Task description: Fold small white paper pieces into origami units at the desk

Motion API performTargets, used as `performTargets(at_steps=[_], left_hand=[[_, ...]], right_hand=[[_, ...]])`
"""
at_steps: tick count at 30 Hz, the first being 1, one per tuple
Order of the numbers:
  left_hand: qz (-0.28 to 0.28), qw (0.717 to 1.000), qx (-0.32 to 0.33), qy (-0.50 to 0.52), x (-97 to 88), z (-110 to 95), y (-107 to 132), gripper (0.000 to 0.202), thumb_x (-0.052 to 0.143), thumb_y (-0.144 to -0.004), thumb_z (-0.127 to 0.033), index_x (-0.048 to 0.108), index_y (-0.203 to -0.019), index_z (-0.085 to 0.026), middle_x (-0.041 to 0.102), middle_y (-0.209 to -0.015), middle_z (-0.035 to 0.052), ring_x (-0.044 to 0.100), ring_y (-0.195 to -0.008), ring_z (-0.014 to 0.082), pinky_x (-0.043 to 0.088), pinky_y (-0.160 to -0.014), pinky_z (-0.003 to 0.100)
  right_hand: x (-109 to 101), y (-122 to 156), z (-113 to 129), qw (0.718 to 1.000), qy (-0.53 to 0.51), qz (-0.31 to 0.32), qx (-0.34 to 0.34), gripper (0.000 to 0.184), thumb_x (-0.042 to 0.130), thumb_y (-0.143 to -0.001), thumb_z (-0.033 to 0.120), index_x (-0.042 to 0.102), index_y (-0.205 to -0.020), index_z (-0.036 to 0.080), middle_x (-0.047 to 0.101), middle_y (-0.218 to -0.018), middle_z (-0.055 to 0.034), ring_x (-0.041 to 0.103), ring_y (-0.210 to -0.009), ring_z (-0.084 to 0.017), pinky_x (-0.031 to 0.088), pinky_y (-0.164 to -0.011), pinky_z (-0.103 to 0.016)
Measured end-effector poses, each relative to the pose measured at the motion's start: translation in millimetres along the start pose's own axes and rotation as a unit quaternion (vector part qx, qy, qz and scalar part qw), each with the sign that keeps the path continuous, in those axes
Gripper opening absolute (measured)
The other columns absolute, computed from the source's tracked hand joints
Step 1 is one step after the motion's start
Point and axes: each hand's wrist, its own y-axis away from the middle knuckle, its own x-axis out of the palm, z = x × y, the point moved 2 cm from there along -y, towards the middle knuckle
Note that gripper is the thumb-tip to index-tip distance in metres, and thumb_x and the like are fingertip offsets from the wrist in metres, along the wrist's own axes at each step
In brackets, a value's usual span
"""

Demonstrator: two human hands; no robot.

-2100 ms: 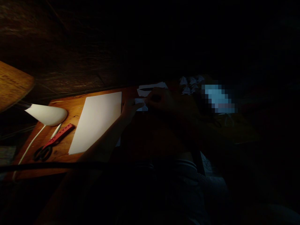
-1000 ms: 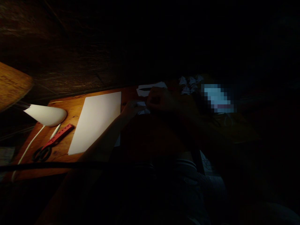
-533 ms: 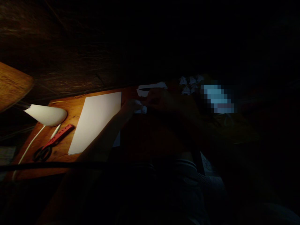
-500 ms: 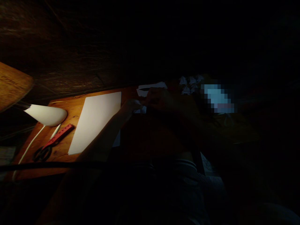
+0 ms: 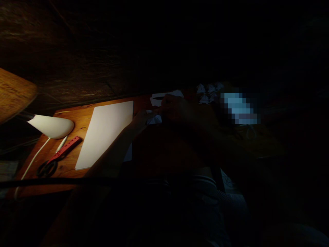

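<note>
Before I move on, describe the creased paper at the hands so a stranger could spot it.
On the wooden table, find the big white sheet in the light. Just right of it, in shadow, the left hand holds a small creased paper close to the right hand. Fold lines set it apart from the smooth sheet; being held, from the little folded papers farther right.

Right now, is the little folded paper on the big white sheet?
No: the left hand holds the folded paper to the right of the white sheet.

The folded paper (image 5: 154,119) is showing white. The bench (image 5: 82,123) is glowing orange-brown, and the red strip (image 5: 64,149) is bearing dark marks
</note>
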Motion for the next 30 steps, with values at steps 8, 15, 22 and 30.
performTargets(at_steps=[8, 15, 22, 30], left_hand=[[-0.003, 1.000, 0.028, -0.002, 2.1, -1.2, -1.4, 0.029, 0.094, -0.067, -0.037, 0.072, -0.069, -0.018, 0.071, -0.063, 0.0016, 0.066, -0.061, 0.0160, 0.053, -0.058, 0.027], [-0.011, 1.000, 0.015, -0.001, -3.1, 1.4, -2.7, 0.014, 0.085, -0.071, -0.025, 0.076, -0.077, -0.016, 0.072, -0.068, 0.0027, 0.067, -0.063, 0.0156, 0.055, -0.063, 0.028], [0.002, 0.999, 0.021, 0.039, 1.2, -3.2, -0.1, 0.019, 0.085, -0.064, -0.023, 0.081, -0.080, -0.015, 0.076, -0.075, 0.0037, 0.067, -0.065, 0.0144, 0.054, -0.062, 0.026], [-0.033, 0.998, 0.020, 0.042, 2.0, -1.4, -1.3, 0.026, 0.087, -0.060, -0.025, 0.084, -0.084, -0.015, 0.078, -0.075, 0.0042, 0.071, -0.068, 0.0165, 0.056, -0.063, 0.026]], right_hand=[[-0.6, -0.1, 0.8, 1.000, -0.009, -0.019, -0.003, 0.020, 0.066, -0.098, 0.021, 0.086, -0.102, 0.025, 0.067, -0.107, -0.0060, 0.060, -0.089, -0.019, 0.042, -0.073, -0.032], [0.9, -1.6, 0.0, 1.000, -0.001, -0.012, -0.003, 0.019, 0.067, -0.098, 0.020, 0.085, -0.100, 0.026, 0.067, -0.110, -0.0062, 0.061, -0.092, -0.020, 0.042, -0.074, -0.033], [1.8, -1.2, -1.6, 1.000, 0.028, -0.010, -0.011, 0.019, 0.066, -0.097, 0.021, 0.085, -0.097, 0.026, 0.069, -0.110, -0.0061, 0.062, -0.092, -0.021, 0.042, -0.074, -0.034], [1.5, -0.6, -0.3, 1.000, 0.013, 0.005, -0.011, 0.019, 0.066, -0.096, 0.017, 0.084, -0.099, 0.024, 0.071, -0.108, -0.0063, 0.064, -0.093, -0.021, 0.041, -0.074, -0.033]])
